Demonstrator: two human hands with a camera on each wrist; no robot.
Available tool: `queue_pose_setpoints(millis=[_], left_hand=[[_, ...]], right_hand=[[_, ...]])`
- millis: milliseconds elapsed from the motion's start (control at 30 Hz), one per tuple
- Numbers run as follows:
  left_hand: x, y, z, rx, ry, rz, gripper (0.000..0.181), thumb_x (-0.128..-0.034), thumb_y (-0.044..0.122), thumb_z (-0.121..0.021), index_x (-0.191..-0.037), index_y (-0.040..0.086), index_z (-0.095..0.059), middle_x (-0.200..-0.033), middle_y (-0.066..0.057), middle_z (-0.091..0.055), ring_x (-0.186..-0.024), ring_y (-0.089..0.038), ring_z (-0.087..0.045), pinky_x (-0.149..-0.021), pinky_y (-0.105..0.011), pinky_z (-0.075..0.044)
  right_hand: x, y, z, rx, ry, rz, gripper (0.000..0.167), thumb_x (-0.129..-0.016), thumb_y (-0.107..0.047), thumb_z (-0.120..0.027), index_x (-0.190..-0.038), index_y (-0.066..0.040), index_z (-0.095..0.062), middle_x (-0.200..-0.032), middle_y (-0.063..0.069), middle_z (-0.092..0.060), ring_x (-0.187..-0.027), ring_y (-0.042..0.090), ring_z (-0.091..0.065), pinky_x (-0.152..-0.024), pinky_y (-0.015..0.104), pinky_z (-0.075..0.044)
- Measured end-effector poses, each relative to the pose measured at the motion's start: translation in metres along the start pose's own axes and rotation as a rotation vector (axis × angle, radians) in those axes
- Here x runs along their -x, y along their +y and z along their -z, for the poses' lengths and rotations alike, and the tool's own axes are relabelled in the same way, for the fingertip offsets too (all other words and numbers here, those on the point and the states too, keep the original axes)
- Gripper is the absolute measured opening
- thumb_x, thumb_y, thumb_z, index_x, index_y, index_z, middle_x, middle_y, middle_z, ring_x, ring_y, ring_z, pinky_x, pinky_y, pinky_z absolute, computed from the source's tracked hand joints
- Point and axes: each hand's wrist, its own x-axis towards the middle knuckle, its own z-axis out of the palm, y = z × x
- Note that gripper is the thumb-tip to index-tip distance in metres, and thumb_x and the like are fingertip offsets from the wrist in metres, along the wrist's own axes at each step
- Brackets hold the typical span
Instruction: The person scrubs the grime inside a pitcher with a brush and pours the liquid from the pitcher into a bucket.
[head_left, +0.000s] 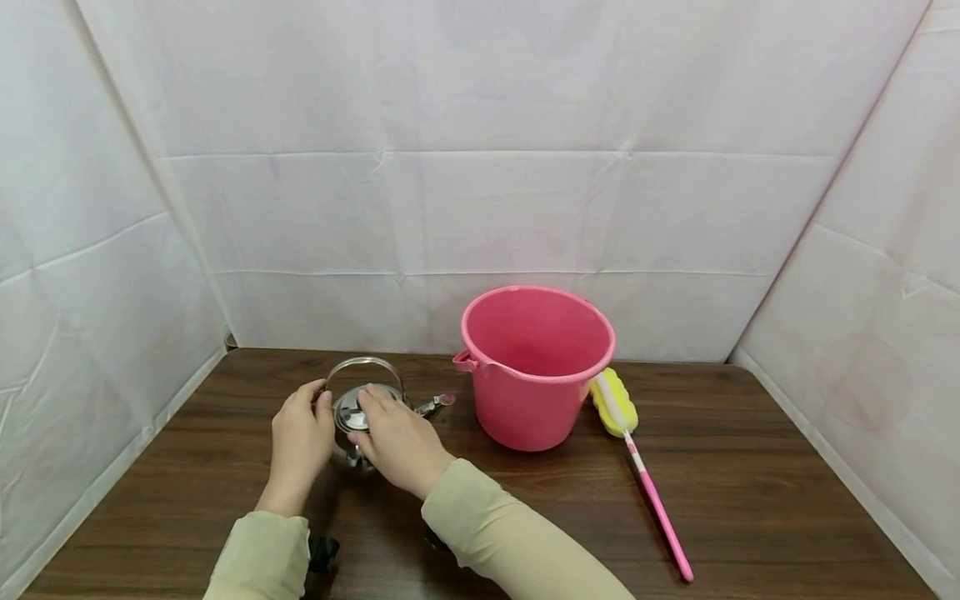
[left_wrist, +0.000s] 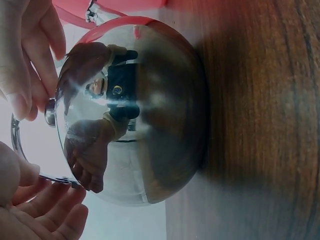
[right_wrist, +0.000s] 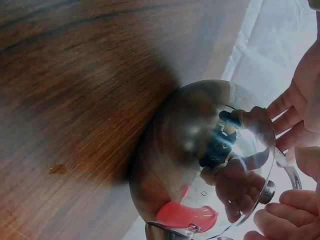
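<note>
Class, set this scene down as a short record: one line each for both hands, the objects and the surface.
Left hand: holds the handle
Right hand: over the lid, at its knob; grip unclear
Kettle: shiny, standing
Bucket: pink, upright
Brush: yellow head, lying right of the bucket
Table: dark, wood-grained

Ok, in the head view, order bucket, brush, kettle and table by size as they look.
1. Table
2. Bucket
Unranked: kettle and brush; the brush looks longer but thin, the kettle is partly hidden.
</note>
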Motion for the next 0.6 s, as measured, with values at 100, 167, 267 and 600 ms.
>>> queue_pose_setpoints(millis=[100,167,267,600], left_hand=[[0.0,-0.003,-0.002,-0.01,0.03,-0.02,0.029,-0.0941,0.004,-0.049,-0.115,-0.013,-0.058,-0.104,-0.033,-0.061,-0.094,-0.043,-0.06,-0.081,-0.053,-0.047],[0.0,-0.004,-0.002,-0.015,0.044,-0.031,0.027,-0.0925,0.002,-0.051,-0.113,-0.014,-0.058,-0.101,-0.032,-0.062,-0.092,-0.043,-0.061,-0.079,-0.053,-0.048],[0.0,-0.004,-0.002,-0.018,0.056,-0.042,0.026,-0.0906,0.0,-0.053,-0.111,-0.014,-0.059,-0.099,-0.032,-0.062,-0.089,-0.042,-0.061,-0.078,-0.053,-0.048],[-0.001,-0.004,-0.002,-0.024,0.03,-0.022,0.025,-0.0921,0.001,-0.052,-0.113,-0.012,-0.058,-0.101,-0.032,-0.064,-0.092,-0.043,-0.062,-0.079,-0.052,-0.049]], right_hand=[[-0.002,-0.001,-0.001,-0.005,-0.006,0.005,0.053,-0.097,-0.039,-0.05,-0.14,-0.01,-0.044,-0.144,0.006,-0.046,-0.125,0.018,-0.054,-0.095,0.031,-0.049],[-0.003,-0.001,-0.001,-0.001,-0.016,0.007,0.054,-0.097,-0.04,-0.05,-0.141,-0.009,-0.043,-0.145,0.006,-0.046,-0.125,0.018,-0.053,-0.096,0.031,-0.049],[-0.004,-0.002,-0.002,0.013,-0.02,0.012,0.053,-0.097,-0.039,-0.049,-0.141,-0.009,-0.044,-0.145,0.006,-0.046,-0.125,0.017,-0.053,-0.096,0.029,-0.048],[-0.011,0.001,0.0,0.015,0.024,0.028,0.04,-0.098,-0.025,-0.052,-0.134,-0.009,-0.052,-0.138,0.007,-0.053,-0.121,0.016,-0.057,-0.085,0.026,-0.053]])
